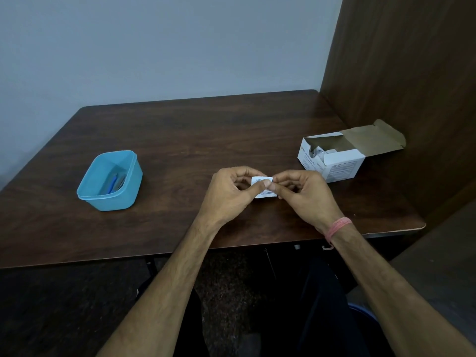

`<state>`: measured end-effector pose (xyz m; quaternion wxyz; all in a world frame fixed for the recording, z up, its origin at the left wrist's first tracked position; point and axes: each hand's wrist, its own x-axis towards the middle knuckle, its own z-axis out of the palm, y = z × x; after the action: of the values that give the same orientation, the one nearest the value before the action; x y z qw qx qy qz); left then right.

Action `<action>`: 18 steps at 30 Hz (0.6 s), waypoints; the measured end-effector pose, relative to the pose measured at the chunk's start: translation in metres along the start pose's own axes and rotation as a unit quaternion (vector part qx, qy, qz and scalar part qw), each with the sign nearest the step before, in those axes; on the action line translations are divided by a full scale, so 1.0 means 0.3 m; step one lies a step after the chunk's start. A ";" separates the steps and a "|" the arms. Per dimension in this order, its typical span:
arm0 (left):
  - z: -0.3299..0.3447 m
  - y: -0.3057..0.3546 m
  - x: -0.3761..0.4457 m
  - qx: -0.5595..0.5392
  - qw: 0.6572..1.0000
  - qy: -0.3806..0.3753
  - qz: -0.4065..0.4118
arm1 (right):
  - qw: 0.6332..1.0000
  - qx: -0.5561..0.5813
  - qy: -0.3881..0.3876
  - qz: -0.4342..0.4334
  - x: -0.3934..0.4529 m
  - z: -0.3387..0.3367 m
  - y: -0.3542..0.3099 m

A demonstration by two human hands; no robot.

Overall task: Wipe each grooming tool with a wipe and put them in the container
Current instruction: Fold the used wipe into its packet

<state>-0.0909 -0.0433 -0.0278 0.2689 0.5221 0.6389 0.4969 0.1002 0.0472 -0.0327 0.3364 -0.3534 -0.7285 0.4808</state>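
A small white wipe packet point(262, 182) with printed text is held just above the dark wooden table point(180, 130), near its front edge. My left hand point(229, 194) pinches the packet's left side with thumb and fingers. My right hand point(304, 194) pinches its right side, thumb close to the left thumb. A blue plastic container point(87, 186) stands at the left, with grooming tools point(116, 182), one blue-handled, lying inside it.
An open white cardboard box point(337, 163) with several wipe packets inside stands at the right, flap raised toward a brown wooden partition point(401, 60). A pale wall runs behind the table. A pink thread band circles my right wrist.
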 end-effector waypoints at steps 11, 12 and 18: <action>-0.008 0.002 0.017 -0.017 0.999 0.014 -0.035 | 1.000 -0.017 -0.004 0.003 0.013 0.012 -0.004; -0.011 0.004 0.022 -0.016 0.999 0.015 -0.035 | 1.000 -0.015 -0.001 0.005 0.018 0.015 -0.008; -0.005 0.047 0.018 -0.045 0.998 0.029 -0.025 | 0.999 0.037 -0.002 0.020 -0.004 -0.017 -0.041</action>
<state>-0.0881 -0.0394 -0.0135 0.2855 0.4791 0.6363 0.5330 0.1027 0.0450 -0.0197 0.3381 -0.3545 -0.7039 0.5144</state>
